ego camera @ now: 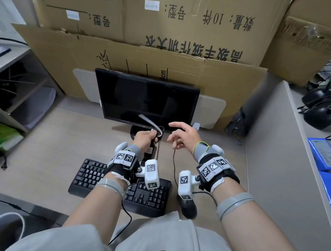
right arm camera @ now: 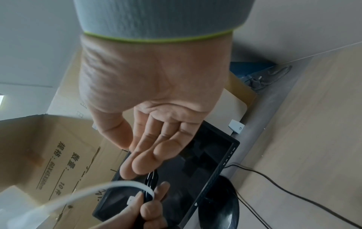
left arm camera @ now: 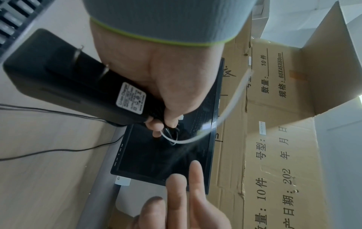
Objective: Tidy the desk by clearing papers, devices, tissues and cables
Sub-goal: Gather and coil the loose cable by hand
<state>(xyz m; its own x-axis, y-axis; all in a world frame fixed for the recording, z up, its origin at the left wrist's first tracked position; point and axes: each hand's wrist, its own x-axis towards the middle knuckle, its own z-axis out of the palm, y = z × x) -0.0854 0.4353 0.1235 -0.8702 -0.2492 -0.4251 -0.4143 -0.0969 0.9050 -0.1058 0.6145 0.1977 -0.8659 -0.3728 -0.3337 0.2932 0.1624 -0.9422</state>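
A: One black power adapter (left arm camera: 125, 99) sits in the left hand (ego camera: 143, 138), fingers curled round its body, with its two metal plug prongs pointing back toward the wrist. What else does that hand hold?

B: A small coil of thin black cable (ego camera: 160, 130) pokes out past its fingertips, and a white zip tie (left arm camera: 225, 111) is looped round the coil. The tie's long free end arcs up and away from the hand, across the dark screen beyond it. The left thumb pins the tie's small square head.

A: And the right hand (ego camera: 183, 135)?

B: It hovers just beside the left hand, apart from it, palm down, holding nothing. The fingers are loosely spread and slightly bent, with their tips close to the coil in the right wrist view.

A: What lies around the two hands?

B: Just beyond them stands a switched-off monitor (ego camera: 147, 99) on a round black stand. Behind that rise large cardboard boxes (ego camera: 186, 29) printed with Chinese text. Below the wrists, nearer the person, a black keyboard (ego camera: 92, 175) rests on the pale wooden desk (ego camera: 48, 153). A black mouse (ego camera: 189, 208) lies under the right wrist, and its thin cord runs forward toward the right hand's fingers.
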